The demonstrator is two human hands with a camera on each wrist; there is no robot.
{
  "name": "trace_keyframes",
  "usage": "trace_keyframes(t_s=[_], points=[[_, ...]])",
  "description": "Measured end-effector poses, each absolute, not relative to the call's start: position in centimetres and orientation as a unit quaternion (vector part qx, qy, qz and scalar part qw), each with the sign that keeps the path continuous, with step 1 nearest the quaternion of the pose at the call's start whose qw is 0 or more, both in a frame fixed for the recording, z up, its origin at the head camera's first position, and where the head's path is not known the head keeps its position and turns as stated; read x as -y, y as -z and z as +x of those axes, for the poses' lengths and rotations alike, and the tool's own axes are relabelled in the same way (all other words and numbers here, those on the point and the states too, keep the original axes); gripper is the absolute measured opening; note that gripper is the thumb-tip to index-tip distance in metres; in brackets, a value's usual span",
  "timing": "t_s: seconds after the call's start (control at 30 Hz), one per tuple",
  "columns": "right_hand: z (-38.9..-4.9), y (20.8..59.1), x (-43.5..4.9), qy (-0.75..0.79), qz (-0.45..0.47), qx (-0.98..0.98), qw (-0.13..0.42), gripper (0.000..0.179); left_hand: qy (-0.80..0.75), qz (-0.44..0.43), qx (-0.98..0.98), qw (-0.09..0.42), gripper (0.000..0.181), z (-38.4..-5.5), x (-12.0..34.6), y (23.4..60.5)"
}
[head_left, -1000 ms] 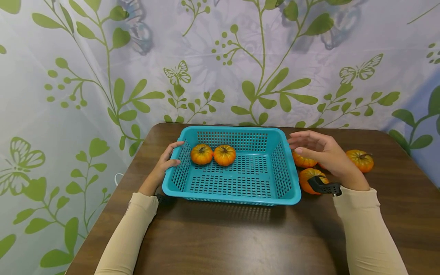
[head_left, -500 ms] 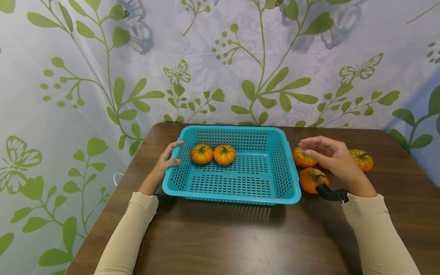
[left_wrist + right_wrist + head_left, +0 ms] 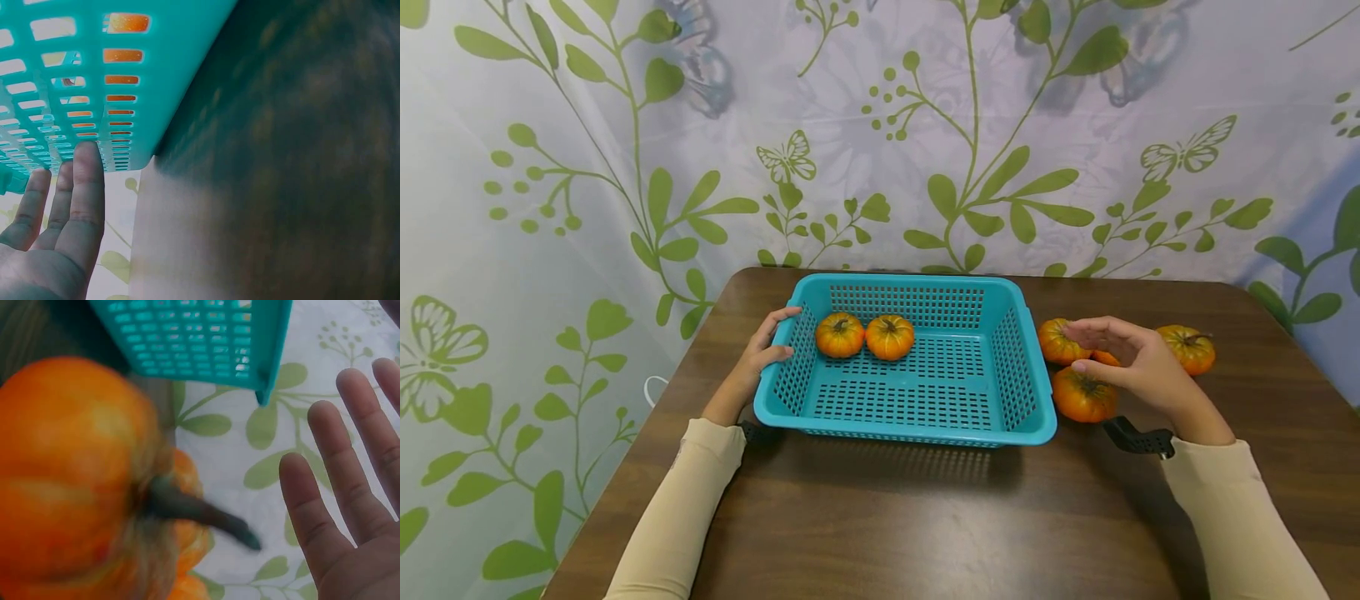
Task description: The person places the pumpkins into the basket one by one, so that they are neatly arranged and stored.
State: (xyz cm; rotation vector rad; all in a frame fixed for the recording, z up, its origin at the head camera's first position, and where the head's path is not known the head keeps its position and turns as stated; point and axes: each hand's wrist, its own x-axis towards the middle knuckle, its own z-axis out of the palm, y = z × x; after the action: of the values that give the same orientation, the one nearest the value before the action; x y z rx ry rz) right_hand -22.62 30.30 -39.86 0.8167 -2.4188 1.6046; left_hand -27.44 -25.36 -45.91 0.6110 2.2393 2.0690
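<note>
Just now the right hand (image 3: 1138, 367) has shifted from beside the basket's (image 3: 902, 430) right rim to the loose pumpkins (image 3: 1084, 400) on the table (image 3: 887, 517), fingers spread, gripping nothing; it seems placed for one, contact unclear. The left hand (image 3: 756, 352) stays at the left rim, fingers straight. Inside, two pumpkins (image 3: 890, 338) sit unmoved.

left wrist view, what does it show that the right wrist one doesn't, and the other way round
Only the left wrist view shows the left hand, fingers up by the basket's outer wall, and orange pumpkin skin through its slots. Only the right wrist view shows the right hand, holding nothing, and a close-up pumpkin outside the basket, its dark stem unobstructed. Both share the basket's slotted wall and the leaf-print backdrop.
</note>
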Motion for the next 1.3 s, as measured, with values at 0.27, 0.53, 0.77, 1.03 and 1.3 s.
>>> trace_keyframes(t_s=[0.27,0.53,0.77,1.03,1.3], points=[[-22.4,41.1,-31.8,-0.514,0.286,0.807,0.041,0.056,-0.669,0.198,-0.716,0.020,0.070,-27.4,25.3,45.9],[-22.3,42.7,-33.5,-0.482,0.271,0.833,0.038,0.063,-0.668,0.203,-0.716,0.017,0.070,-27.5,25.3,45.9],[-22.1,43.7,-34.7,-0.478,0.263,0.838,0.028,0.065,-0.666,0.201,-0.718,0.013,0.070,-27.6,25.4,46.1],[-21.8,44.6,-35.6,-0.481,0.243,0.842,-0.007,0.064,-0.664,0.200,-0.720,0.015,0.070,-27.6,25.4,46.0],[-22.3,45.8,-36.3,-0.488,0.249,0.836,-0.023,0.068,-0.666,0.193,-0.721,0.011,0.070,-27.5,25.4,46.1]])
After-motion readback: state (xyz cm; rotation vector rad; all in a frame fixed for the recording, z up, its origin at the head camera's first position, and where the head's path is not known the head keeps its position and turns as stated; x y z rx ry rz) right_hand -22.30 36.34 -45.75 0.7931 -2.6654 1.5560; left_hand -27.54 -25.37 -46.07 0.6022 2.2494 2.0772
